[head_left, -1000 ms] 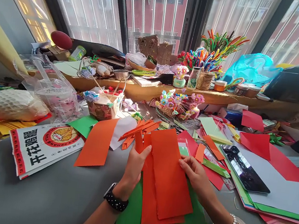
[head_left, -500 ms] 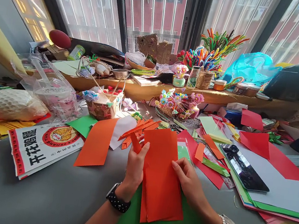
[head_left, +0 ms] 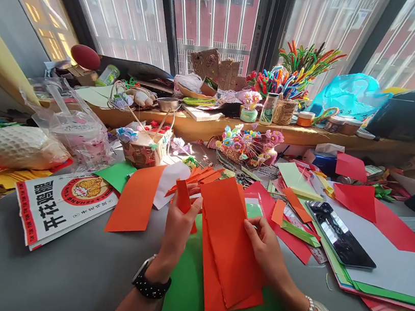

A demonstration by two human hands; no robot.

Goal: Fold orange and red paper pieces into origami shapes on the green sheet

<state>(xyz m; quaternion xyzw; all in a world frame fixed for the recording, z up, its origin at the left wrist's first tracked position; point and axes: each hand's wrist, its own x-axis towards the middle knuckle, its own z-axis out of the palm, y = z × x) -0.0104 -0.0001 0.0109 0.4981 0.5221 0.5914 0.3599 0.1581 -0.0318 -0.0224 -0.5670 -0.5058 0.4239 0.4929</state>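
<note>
My left hand (head_left: 177, 228), with a watch on its wrist, is closed on a small orange-red paper strip (head_left: 183, 196) that sticks up between thumb and fingers. My right hand (head_left: 266, 246) pinches the right edge of larger orange-red paper sheets (head_left: 232, 241), which overlap and fan apart at the bottom. My left hand is beside these sheets, apart from their left edge. Beneath the sheets lies a green sheet (head_left: 187, 297). A pile of folded orange strips (head_left: 208, 175) sits just beyond my left hand.
An orange sheet (head_left: 135, 199) and a printed paper bag (head_left: 64, 210) lie at left. At right, a phone (head_left: 339, 233) rests on stacked coloured paper. Behind stand a basket of paper flowers (head_left: 146, 149), more flowers (head_left: 247, 145) and a bagged drink cup (head_left: 78, 137).
My left hand has moved left and down, away from the large sheets, with the strip in it. The sheets have tilted and fanned apart further in my right hand.
</note>
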